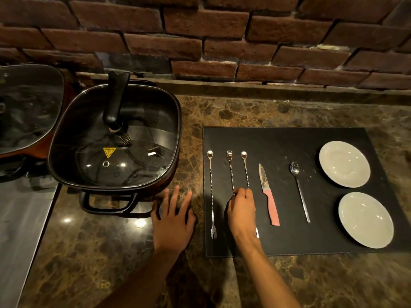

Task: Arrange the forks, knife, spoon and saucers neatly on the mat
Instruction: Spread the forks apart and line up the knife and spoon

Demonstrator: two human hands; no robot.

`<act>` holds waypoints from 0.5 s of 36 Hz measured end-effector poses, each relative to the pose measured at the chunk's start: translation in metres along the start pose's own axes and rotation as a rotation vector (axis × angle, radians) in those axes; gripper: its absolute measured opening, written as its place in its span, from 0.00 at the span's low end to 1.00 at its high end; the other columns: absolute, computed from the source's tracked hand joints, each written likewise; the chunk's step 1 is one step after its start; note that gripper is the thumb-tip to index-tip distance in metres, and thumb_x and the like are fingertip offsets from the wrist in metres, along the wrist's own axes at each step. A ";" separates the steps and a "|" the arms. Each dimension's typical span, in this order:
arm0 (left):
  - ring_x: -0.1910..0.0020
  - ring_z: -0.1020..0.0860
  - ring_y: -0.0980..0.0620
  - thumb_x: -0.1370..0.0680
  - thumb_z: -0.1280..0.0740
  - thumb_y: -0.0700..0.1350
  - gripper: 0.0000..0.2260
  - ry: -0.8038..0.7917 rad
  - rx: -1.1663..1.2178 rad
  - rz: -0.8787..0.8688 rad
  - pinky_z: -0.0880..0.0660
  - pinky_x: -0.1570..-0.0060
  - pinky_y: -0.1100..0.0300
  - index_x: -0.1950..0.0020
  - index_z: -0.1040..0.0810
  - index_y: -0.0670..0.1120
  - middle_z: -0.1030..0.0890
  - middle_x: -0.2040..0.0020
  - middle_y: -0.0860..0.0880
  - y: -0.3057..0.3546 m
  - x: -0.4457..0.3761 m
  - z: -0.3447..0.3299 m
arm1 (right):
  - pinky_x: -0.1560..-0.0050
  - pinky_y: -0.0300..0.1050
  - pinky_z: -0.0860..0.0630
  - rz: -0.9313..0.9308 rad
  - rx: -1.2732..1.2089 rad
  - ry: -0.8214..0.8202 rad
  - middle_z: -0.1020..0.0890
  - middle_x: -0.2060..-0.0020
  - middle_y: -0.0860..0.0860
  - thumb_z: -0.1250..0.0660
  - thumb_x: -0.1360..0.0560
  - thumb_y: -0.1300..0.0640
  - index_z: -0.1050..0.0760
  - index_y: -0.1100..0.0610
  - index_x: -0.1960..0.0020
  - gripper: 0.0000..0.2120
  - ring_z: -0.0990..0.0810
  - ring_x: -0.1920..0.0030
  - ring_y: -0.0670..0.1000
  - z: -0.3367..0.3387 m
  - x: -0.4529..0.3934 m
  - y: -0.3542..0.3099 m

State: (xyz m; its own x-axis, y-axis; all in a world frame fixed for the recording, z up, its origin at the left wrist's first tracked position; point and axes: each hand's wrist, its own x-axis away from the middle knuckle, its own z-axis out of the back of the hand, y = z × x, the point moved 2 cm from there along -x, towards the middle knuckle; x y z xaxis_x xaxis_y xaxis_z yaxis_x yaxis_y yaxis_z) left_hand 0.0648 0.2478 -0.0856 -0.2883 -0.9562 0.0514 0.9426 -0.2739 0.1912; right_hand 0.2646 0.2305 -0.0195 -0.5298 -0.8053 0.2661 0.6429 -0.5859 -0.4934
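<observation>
While our left hand is lying flat on the marble worktop, its grip spread wide and holding nothing, our right hand is resting on the black mat with its fingers curled over the two right-hand forks. We are pinching at the shafts of the middle fork and the right fork, though we cannot tell whether the grip is closing on one or both, since our knuckles are hiding the contact. Both forks are lying with their rounded ends pointing toward the brick wall, and only a tip of tines is peeking out beside our wrist. To their left, the left fork is lying untouched near the mat's left edge, tines toward us. Just right of our hand, the pink-handled knife is lying blade away from us, and further right the spoon is lying bowl away from us. At the mat's right side, the far saucer and the near saucer are sitting one behind the other, apart. Off the mat to the left, a lidded electric pan is standing on the worktop.
</observation>
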 end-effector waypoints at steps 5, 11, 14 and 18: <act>0.17 0.45 0.47 0.17 0.50 0.58 0.24 -0.006 -0.006 0.006 0.46 0.25 0.38 0.20 0.40 0.60 0.41 0.17 0.50 0.000 0.000 0.000 | 0.42 0.53 0.24 0.009 0.022 -0.033 0.27 0.42 0.58 0.42 0.21 0.66 0.29 0.63 0.38 0.12 0.24 0.46 0.58 0.001 0.001 0.000; 0.17 0.45 0.46 0.18 0.49 0.58 0.25 0.010 0.003 0.004 0.43 0.26 0.36 0.20 0.39 0.59 0.40 0.17 0.49 0.002 0.000 0.002 | 0.43 0.51 0.25 0.024 0.007 -0.018 0.27 0.43 0.57 0.41 0.20 0.62 0.29 0.63 0.39 0.11 0.23 0.46 0.58 0.001 0.001 0.002; 0.18 0.44 0.46 0.18 0.49 0.58 0.25 0.007 0.004 0.010 0.42 0.26 0.36 0.20 0.38 0.59 0.40 0.17 0.49 0.003 0.000 0.004 | 0.49 0.52 0.25 0.028 0.020 0.055 0.26 0.46 0.56 0.41 0.20 0.57 0.29 0.60 0.41 0.11 0.23 0.49 0.58 0.006 0.002 0.004; 0.18 0.44 0.46 0.17 0.49 0.58 0.25 0.006 -0.001 0.008 0.43 0.26 0.36 0.20 0.39 0.59 0.40 0.17 0.49 0.002 0.000 0.003 | 0.51 0.53 0.22 0.017 0.064 0.114 0.26 0.46 0.56 0.40 0.20 0.58 0.29 0.60 0.40 0.11 0.23 0.50 0.57 0.016 -0.001 0.016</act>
State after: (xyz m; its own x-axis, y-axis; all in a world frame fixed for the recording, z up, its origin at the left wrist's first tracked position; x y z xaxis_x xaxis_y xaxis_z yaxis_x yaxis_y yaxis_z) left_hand 0.0662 0.2471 -0.0822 -0.2797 -0.9589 0.0472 0.9451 -0.2663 0.1895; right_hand 0.2841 0.2204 -0.0143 -0.5754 -0.8019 0.1609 0.6845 -0.5799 -0.4418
